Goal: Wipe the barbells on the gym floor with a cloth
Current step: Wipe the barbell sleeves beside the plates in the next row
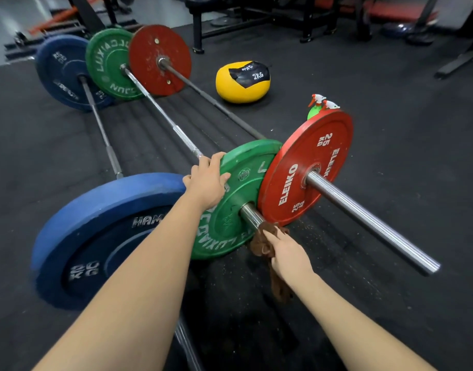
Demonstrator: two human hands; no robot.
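Under the right fingers: brown cloth (267, 245), bunched against the steel stub (250, 214) sticking out of the green plate (243, 194). Hangs loose below the palm, down toward the black floor (390, 162). Held by the right hand (288, 257), fingers closed on the fabric, forefinger stretched forward along it to the stub.

Just beyond those fingertips, red plate (305, 167) marked ELEIKO 25 KG, overlapping the green plate's right edge, with a long bare sleeve (369, 220) running out to the right of the fingers.

Up and left of the right fingers, left hand (207, 180) on the green plate's top rim: fingers curled over the edge, thumb spread on the face. Past the left fingertips, silver bar (160, 108) leading away to a far green plate (109, 62).

Left of the left fingers, blue plate (101, 236), upright on the floor, with a grey bar (101, 129) leading to a far blue plate (64, 70).

Far beyond both hands, a far red plate (160, 60) on a dark bar (216, 103). Right of that, yellow and black ball (242, 83) marked 2KG. Behind the near red plate's top rim, two spray bottles (314, 109), mostly hidden.
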